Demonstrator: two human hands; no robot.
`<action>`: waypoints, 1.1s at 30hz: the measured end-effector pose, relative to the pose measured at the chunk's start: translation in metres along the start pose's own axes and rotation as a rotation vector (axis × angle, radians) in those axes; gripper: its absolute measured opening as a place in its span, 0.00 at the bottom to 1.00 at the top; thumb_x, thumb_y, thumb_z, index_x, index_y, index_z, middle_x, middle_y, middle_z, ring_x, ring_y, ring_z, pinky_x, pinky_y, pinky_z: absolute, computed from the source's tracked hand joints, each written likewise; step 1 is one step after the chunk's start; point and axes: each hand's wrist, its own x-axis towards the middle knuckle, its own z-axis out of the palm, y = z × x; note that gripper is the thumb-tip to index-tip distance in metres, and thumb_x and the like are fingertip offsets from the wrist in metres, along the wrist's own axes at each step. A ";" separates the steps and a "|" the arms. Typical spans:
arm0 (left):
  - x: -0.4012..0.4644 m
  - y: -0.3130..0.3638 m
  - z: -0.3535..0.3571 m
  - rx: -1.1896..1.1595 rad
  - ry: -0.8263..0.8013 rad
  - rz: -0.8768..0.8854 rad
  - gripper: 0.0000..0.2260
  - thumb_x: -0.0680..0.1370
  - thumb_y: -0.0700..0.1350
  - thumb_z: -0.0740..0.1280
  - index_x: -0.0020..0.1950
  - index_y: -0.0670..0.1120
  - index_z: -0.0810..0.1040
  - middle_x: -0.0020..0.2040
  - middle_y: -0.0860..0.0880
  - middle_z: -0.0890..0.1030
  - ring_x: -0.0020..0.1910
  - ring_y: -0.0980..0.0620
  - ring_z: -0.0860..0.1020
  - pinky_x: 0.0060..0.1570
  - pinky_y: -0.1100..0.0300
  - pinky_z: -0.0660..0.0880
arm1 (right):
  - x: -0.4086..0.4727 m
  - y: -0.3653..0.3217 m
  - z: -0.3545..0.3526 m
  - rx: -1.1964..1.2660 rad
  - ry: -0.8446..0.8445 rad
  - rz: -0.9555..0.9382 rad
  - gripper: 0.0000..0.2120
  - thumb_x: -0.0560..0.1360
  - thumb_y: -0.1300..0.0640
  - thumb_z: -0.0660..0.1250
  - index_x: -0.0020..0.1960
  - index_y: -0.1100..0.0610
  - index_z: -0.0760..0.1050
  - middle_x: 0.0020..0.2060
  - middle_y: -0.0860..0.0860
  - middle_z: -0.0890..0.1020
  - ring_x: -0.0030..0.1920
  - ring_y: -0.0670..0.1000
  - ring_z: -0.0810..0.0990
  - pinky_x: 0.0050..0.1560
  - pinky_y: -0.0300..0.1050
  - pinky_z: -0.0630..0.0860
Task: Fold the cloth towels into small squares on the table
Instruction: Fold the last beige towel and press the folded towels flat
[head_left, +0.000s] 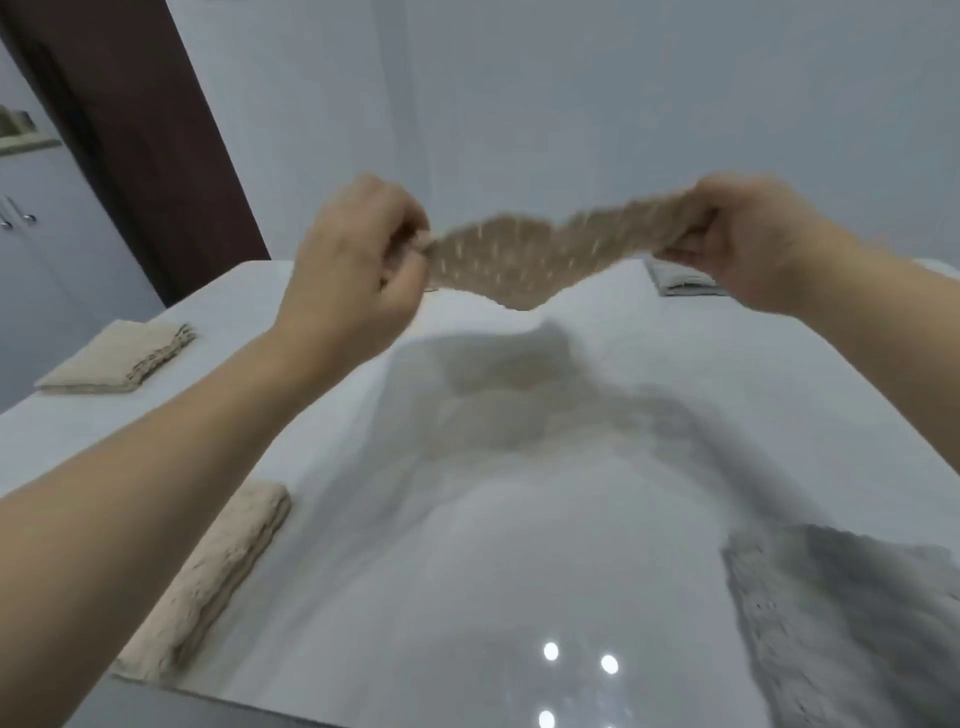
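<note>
In the head view, both hands were raised above a white table (519, 571). The left hand (353, 260) pinched one end of a tan towel (535, 249), and the right hand (748, 239) gripped the other end, fingers curled over the cloth. The towel hung in the air between them, stretched sideways and sagging in the middle, clear of the tabletop; it was blurred, and its shadow lay on the table below it.

On the table's left side lay a folded beige towel (117, 358), near the far edge. A second folded beige towel (218, 577) lay nearer the camera, partly hidden under the left forearm. Near the right side, a grey cloth (852, 623) lay unfolded and rumpled on the near part of the table. Behind the right hand a small folded grey towel (680, 278) rested by the far edge, mostly hidden. A pale wall (571, 104) stood behind the table.
</note>
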 end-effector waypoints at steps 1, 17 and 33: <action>-0.016 0.004 0.001 -0.043 -0.121 0.036 0.03 0.74 0.39 0.63 0.47 0.43 0.75 0.43 0.49 0.74 0.41 0.51 0.70 0.43 0.58 0.66 | -0.011 0.008 -0.006 -0.166 -0.062 0.052 0.05 0.64 0.61 0.64 0.36 0.60 0.78 0.38 0.55 0.82 0.45 0.56 0.80 0.56 0.50 0.73; -0.049 0.017 0.075 -0.197 -0.509 -0.620 0.16 0.81 0.44 0.55 0.67 0.47 0.73 0.63 0.51 0.77 0.56 0.54 0.75 0.52 0.57 0.71 | -0.020 0.076 0.063 -1.210 -0.303 0.115 0.19 0.82 0.54 0.53 0.71 0.54 0.69 0.69 0.50 0.71 0.66 0.52 0.71 0.64 0.45 0.65; -0.067 -0.031 0.173 0.193 -0.852 -0.594 0.28 0.83 0.57 0.43 0.82 0.46 0.47 0.82 0.46 0.46 0.80 0.46 0.45 0.77 0.47 0.42 | 0.050 0.180 0.066 -1.472 -0.360 0.031 0.26 0.82 0.44 0.40 0.79 0.46 0.44 0.78 0.47 0.45 0.78 0.48 0.44 0.76 0.52 0.42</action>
